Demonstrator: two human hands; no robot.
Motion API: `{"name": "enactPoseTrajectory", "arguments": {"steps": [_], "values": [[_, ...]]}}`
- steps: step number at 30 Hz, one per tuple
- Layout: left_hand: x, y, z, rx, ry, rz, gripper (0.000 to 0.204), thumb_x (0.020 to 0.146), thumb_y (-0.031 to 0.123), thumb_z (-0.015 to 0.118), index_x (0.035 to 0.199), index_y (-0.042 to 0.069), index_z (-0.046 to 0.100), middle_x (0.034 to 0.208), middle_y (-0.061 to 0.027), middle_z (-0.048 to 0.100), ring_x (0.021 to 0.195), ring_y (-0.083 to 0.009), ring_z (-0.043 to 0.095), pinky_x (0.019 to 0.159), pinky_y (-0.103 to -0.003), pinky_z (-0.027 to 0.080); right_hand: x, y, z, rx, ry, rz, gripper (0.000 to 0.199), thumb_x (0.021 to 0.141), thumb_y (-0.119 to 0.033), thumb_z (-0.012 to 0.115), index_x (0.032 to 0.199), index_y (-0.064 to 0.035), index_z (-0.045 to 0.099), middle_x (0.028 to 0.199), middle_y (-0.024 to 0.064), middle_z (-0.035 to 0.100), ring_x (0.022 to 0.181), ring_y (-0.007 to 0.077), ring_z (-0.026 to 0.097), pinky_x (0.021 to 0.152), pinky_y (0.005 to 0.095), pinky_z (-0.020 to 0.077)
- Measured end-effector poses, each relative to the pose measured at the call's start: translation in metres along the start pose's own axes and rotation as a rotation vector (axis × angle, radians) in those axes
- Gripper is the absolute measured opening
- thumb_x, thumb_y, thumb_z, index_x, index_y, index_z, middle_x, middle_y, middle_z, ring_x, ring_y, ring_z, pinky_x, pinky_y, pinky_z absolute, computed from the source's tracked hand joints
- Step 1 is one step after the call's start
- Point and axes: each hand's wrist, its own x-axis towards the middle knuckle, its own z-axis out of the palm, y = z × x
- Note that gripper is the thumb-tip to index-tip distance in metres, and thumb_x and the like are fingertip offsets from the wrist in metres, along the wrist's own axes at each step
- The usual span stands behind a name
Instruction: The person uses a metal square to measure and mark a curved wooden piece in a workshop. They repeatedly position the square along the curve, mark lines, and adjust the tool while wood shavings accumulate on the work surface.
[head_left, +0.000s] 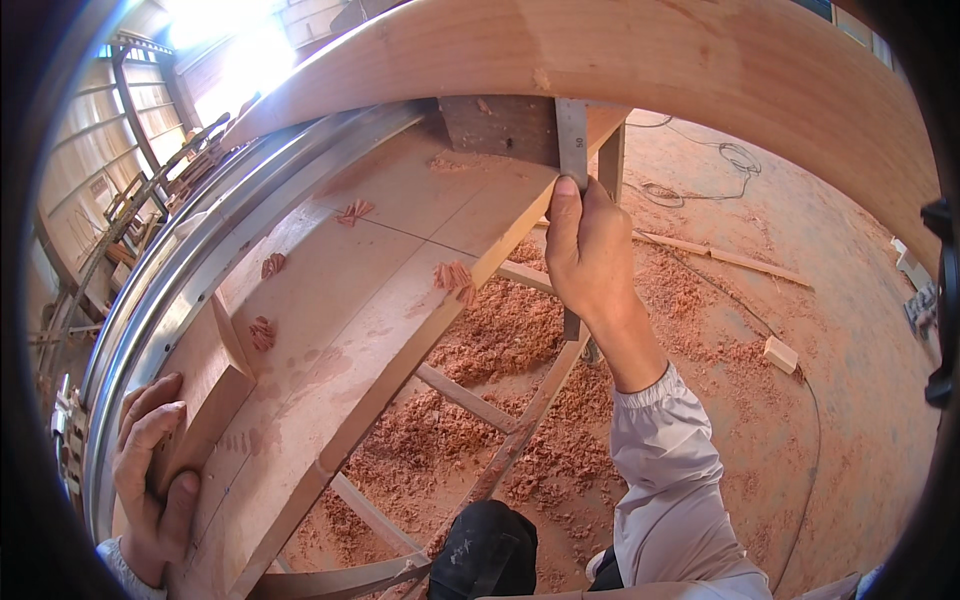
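My right hand [595,255] pinches a steel ruler [572,140] between thumb and fingers. The ruler stands upright at the edge of a wide wooden board [335,285], and its top end meets the underside of a large wooden beam [640,55]. Its lower end shows beneath my hand. At the lower left, my left hand [150,480] grips a wooden block [218,390] on the board, thumb on the near side and fingers over the top. A darker wooden block [500,128] sits between board and beam, left of the ruler. Pencil lines cross the board.
Small piles of shavings [452,278] lie on the board. A metal rail [165,265] runs along its left side. Below are a wooden frame [470,400] and heaped sawdust [500,335]. A cable [815,440] and a small wooden block [780,354] lie on the floor at right.
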Motion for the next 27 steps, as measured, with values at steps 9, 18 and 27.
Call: {"name": "enactPoseTrajectory", "arguments": {"steps": [9, 18, 27], "values": [[0.000, -0.001, 0.000, -0.001, -0.009, -0.004, 0.049, 0.103, 0.035, 0.059, 0.146, 0.011, 0.053, 0.151, -0.0253, 0.054, 0.139, -0.0415, 0.050, 0.120, -0.053, 0.034, 0.000, 0.001, -0.002, 0.026, -0.018, 0.006, 0.038, 0.107, -0.021, 0.049, 0.103, 0.0142, 0.062, 0.065, 0.0290, 0.064, 0.063, 0.0470, 0.069, 0.058, 0.0511, 0.0531], [0.000, 0.000, 0.001, -0.004, -0.008, -0.002, 0.049, 0.103, 0.034, 0.058, 0.146, 0.011, 0.052, 0.151, -0.0251, 0.054, 0.140, -0.0416, 0.050, 0.120, -0.053, 0.033, -0.001, 0.007, -0.005, 0.094, -0.083, 0.002, 0.031, 0.096, -0.009, 0.051, 0.107, 0.0179, 0.060, 0.066, 0.0292, 0.064, 0.064, 0.0441, 0.070, 0.061, 0.0480, 0.0543], [0.006, 0.004, -0.004, 0.008, -0.023, 0.032, 0.049, 0.103, 0.032, 0.059, 0.145, 0.007, 0.052, 0.149, -0.0276, 0.054, 0.138, -0.0437, 0.051, 0.118, -0.054, 0.034, 0.003, 0.009, -0.015, 0.126, -0.193, 0.024, 0.031, 0.091, -0.004, 0.052, 0.109, 0.0205, 0.057, 0.074, 0.0320, 0.066, 0.070, 0.0436, 0.071, 0.066, 0.0461, 0.0557]]}}
